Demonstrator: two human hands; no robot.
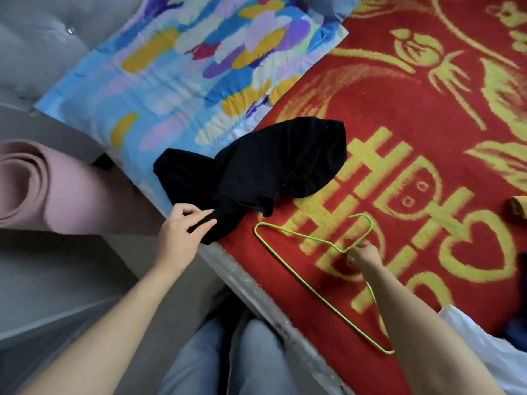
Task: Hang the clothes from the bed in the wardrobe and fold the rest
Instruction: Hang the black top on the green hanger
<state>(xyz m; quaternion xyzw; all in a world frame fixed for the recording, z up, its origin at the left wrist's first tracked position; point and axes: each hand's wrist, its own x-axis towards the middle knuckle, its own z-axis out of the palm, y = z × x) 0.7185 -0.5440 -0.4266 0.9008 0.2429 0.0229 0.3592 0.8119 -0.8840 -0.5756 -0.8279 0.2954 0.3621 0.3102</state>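
Here we are at the edge of the bed, and the left hand (182, 229) has its thumb and fingers pinched shut on a corner of the black garment (256, 163), which lies crumpled across the seam where the colourful pillow (182, 75) meets the red and yellow blanket (427, 138). Over on the other side, the right hand (363, 253) is closed around the neck of the green wire hanger (302, 276), just below its hook, with the hanger's frame lying flat on the blanket and one end reaching back under the right forearm. Garment and hanger sit near each other but are not touching, so by my read this is early going: nothing is on the hanger yet, the black piece is bunched rather than spread, and no wardrobe shows anywhere in view. Still to come, I'd say, is opening the garment out, threading the hanger in, and carrying it off; some pale fabric (484, 346) at the lower right corner may be more laundry waiting, though I cannot tell what it is. As for room, the middle of the blanket beyond the hanger is bare and looks the best place to spread the cloth. The bed edge (256, 289) runs diagonally right beneath the left hand, and the gripped corner already hangs at that lip, so a careless tug could slide it off toward the floor. A rolled pink mat (42, 183) crowds the left side beside the bed.
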